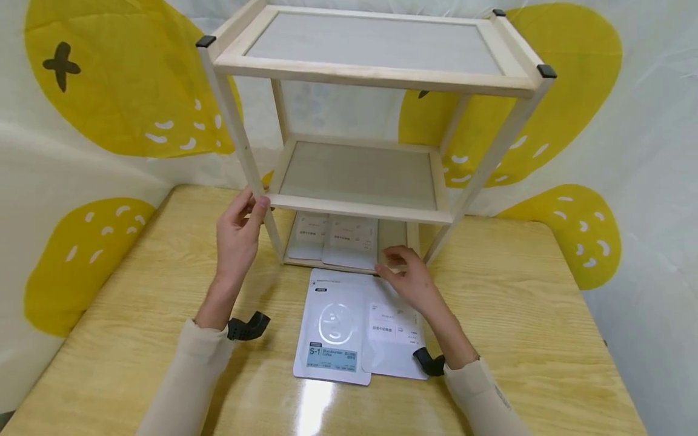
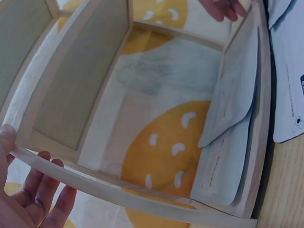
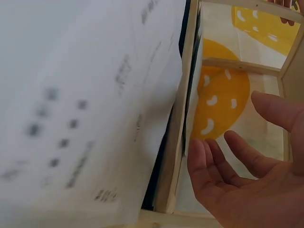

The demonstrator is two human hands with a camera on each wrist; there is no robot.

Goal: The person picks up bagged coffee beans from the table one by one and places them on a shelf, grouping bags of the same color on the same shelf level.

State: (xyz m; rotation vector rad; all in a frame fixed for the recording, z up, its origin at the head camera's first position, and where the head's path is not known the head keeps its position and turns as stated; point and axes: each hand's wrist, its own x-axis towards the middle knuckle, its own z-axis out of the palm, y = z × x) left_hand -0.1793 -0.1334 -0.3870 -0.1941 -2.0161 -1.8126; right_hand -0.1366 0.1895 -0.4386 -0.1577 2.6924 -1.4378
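A light wooden rack (image 1: 360, 209) with three levels stands on the table. My left hand (image 1: 238, 233) grips its front left post at the middle level; the left wrist view shows the fingers (image 2: 40, 194) curled around that post. Two white pouches (image 1: 350, 239) lie overlapping on the bottom level. My right hand (image 1: 409, 280) reaches in at the right end of that level, fingers loosely bent with nothing held, close to the right pouch's edge. In front of the rack, a white pouch with a blue label (image 1: 331, 327) lies beside another white pouch (image 1: 394, 333), which my right forearm partly covers.
The rack's middle panel (image 1: 360, 175) and top panel (image 1: 371, 42) hang above the bottom level. Behind the rack is a white curtain with yellow fruit shapes (image 1: 131, 79). Bare wooden tabletop (image 1: 523, 315) extends on both sides.
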